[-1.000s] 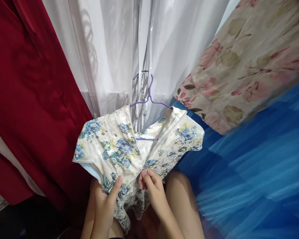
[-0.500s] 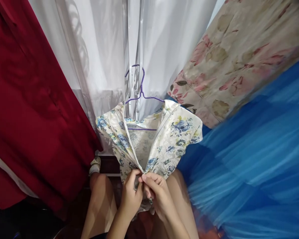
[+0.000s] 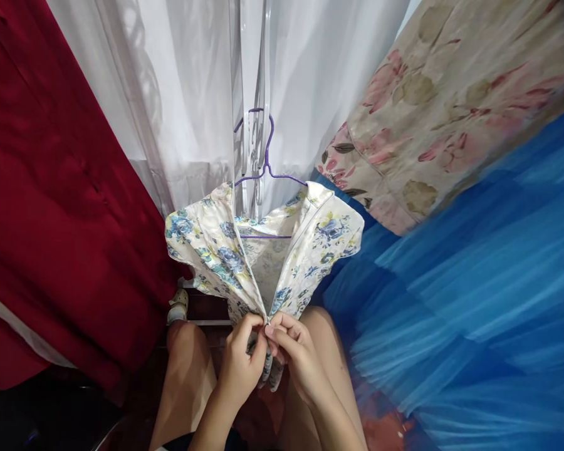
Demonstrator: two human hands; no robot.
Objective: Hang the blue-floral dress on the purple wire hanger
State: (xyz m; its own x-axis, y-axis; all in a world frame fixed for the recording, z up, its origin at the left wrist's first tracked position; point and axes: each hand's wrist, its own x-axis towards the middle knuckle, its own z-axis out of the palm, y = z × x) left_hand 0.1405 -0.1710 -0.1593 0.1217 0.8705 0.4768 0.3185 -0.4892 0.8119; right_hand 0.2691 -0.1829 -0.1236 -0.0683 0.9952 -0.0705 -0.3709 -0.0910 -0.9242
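A white dress (image 3: 225, 257) with blue and yellow flowers hangs on a purple hanger (image 3: 269, 147), its back or front opening spread in a V. At the bottom of the V, my left hand (image 3: 244, 354) pinches the fabric edge beside the zipper (image 3: 269, 318). My right hand (image 3: 294, 351) is closed at the same spot, thumb and forefinger together at the zipper's lower end; the slider itself is hidden by the fingers. Below my hands the rest of the dress falls between my knees.
Behind the hanger hang white curtains (image 3: 192, 81) and glossy white straps (image 3: 263, 69). Red cloth (image 3: 66, 207) drapes at the left. At the right are a beige floral garment (image 3: 432, 119) and blue tulle (image 3: 465, 300). A light clog (image 3: 178, 305) shows by my left knee.
The dress top has shifted a little left and up in view, and its left shoulder spreads wider. Both hands keep their pinch at the bottom of the V.
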